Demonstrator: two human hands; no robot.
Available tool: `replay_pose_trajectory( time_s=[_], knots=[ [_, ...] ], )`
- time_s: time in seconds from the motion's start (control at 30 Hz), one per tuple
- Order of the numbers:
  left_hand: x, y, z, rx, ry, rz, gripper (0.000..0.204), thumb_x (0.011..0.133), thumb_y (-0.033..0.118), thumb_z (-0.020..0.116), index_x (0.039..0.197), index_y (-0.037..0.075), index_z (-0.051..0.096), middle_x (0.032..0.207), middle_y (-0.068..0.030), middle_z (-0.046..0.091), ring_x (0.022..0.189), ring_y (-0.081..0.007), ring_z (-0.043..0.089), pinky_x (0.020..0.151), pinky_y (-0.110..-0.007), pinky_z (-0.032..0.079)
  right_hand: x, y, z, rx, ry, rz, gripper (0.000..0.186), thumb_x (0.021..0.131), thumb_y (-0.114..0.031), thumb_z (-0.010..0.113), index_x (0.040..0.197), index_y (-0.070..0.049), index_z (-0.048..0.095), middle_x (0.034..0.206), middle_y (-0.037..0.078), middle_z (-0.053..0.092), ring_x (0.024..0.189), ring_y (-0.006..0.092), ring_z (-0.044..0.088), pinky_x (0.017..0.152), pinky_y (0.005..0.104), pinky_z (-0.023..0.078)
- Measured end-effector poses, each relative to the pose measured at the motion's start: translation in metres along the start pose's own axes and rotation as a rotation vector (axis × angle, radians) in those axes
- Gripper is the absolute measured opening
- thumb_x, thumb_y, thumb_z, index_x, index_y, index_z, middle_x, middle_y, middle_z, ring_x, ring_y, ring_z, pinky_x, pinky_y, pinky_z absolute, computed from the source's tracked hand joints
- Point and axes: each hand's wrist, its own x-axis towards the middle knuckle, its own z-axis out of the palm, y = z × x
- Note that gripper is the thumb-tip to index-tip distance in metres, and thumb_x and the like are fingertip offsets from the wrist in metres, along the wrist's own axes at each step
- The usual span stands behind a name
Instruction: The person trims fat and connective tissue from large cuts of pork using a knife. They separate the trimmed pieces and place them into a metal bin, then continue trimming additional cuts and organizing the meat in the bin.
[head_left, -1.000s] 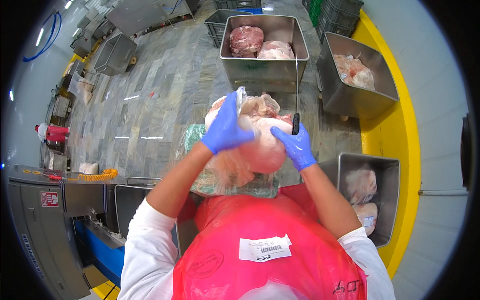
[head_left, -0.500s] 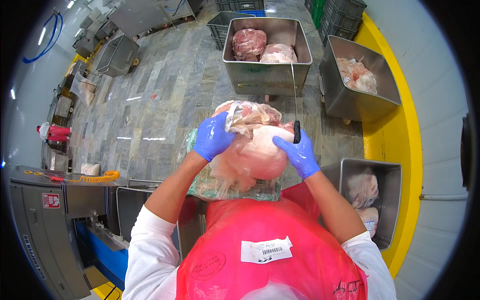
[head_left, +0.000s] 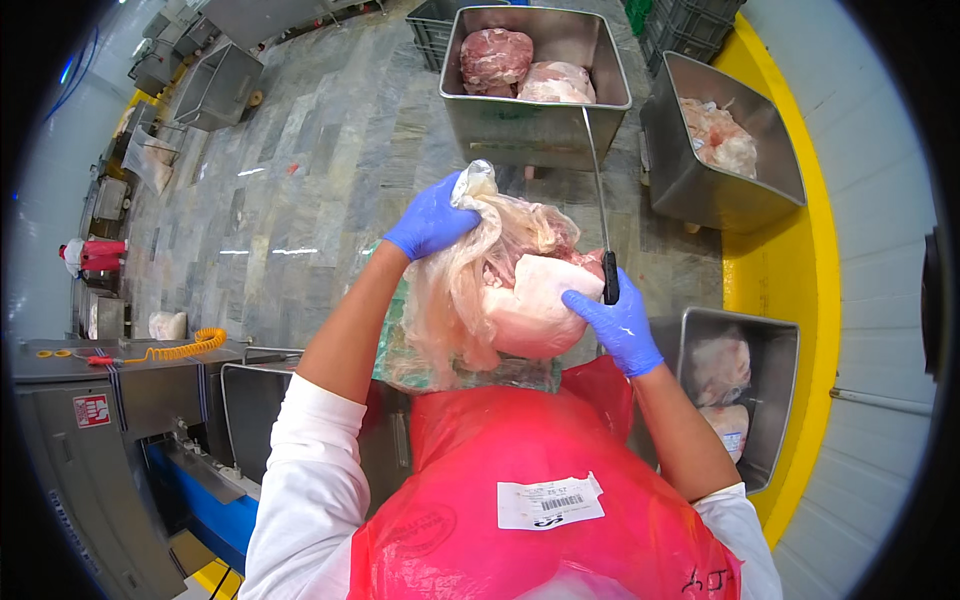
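A block of pale pink and red meat (head_left: pixel 535 310) rests on a green plastic-covered stack (head_left: pixel 400 374) in front of me, partly inside a crumpled clear bag (head_left: pixel 449 292). My left hand (head_left: pixel 435 217), in a blue glove, is closed on the bag's bunched, raised edge at the block's upper left. My right hand (head_left: pixel 618 325), also gloved, is closed round the black handle of a long knife (head_left: pixel 611 275), its blade pointing away from me, while the thumb lies against the right side of the meat.
Steel bins with meat stand ahead (head_left: pixel 530 135), right (head_left: pixel 700 190) and lower right (head_left: pixel 775 385). A steel machine (head_left: pixel 65 400) with an orange coiled hose is at left, beside an open bin (head_left: pixel 245 410). Crates (head_left: pixel 680 30) stack along the yellow kerb (head_left: pixel 815 260). A person (head_left: pixel 98 255) works far left.
My left hand has lifted the bag's edge up and leftward, baring more meat and pulling the plastic toward the left. My right hand has shifted slightly right and down with the knife.
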Motion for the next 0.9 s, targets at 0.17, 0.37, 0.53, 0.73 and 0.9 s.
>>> replay_pose_trajectory(
  time_s=[0.17, 0.37, 0.53, 0.73, 0.9],
  knots=[
    [-0.004, -0.010, -0.007, -0.095, -0.139, -0.136, 0.052, 0.084, 0.030, 0.069, 0.128, 0.003, 0.069, 0.122, -0.0201, 0.074, 0.112, -0.0328, 0.071, 0.100, -0.041, 0.052, -0.047, -0.026, -0.034, -0.410, 0.016, 0.104, 0.047, 0.090, -0.022, 0.081, 0.127, 0.001, 0.064, 0.107, 0.013, 0.073, 0.100, 0.0148, 0.066, 0.089, 0.0334, 0.054],
    [0.007, -0.006, -0.009, -0.079, -0.166, -0.100, 0.047, 0.084, 0.031, 0.069, 0.122, 0.003, 0.074, 0.112, -0.0194, 0.077, 0.103, -0.0309, 0.074, 0.095, -0.041, 0.054, -0.143, -0.090, -0.105, -0.788, -0.082, -0.197, 0.052, 0.091, -0.011, 0.075, 0.140, 0.000, 0.061, 0.108, 0.021, 0.074, 0.096, 0.0315, 0.074, 0.087, 0.0372, 0.056],
    [0.008, -0.015, -0.011, -0.173, -0.188, -0.120, 0.043, 0.085, 0.022, 0.070, 0.121, -0.001, 0.073, 0.107, -0.0114, 0.076, 0.094, -0.0180, 0.070, 0.088, -0.036, 0.056, -0.165, -0.154, -0.091, -0.867, -0.105, -0.199, 0.050, 0.087, -0.003, 0.077, 0.136, -0.007, 0.068, 0.104, 0.020, 0.074, 0.093, 0.0342, 0.074, 0.083, 0.0361, 0.057],
    [0.011, -0.015, -0.011, -0.186, -0.252, -0.090, 0.052, 0.083, 0.034, 0.069, 0.123, 0.002, 0.073, 0.116, -0.0201, 0.076, 0.104, -0.0303, 0.073, 0.096, -0.040, 0.054, -0.148, -0.227, -0.076, -1.143, -0.196, -0.083, 0.052, 0.083, -0.002, 0.078, 0.132, -0.019, 0.073, 0.081, 0.014, 0.068, 0.070, 0.0298, 0.066, 0.065, 0.0361, 0.053],
    [0.014, -0.028, -0.009, -0.161, -0.237, -0.046, 0.056, 0.081, 0.039, 0.067, 0.122, 0.001, 0.073, 0.119, -0.0240, 0.074, 0.107, -0.0365, 0.072, 0.097, -0.042, 0.054, -0.116, -0.274, -0.049, -1.271, -0.311, -0.145, 0.047, 0.082, -0.005, 0.078, 0.127, -0.016, 0.075, 0.078, 0.016, 0.067, 0.065, 0.0341, 0.064, 0.062, 0.0404, 0.051]
  ],
)
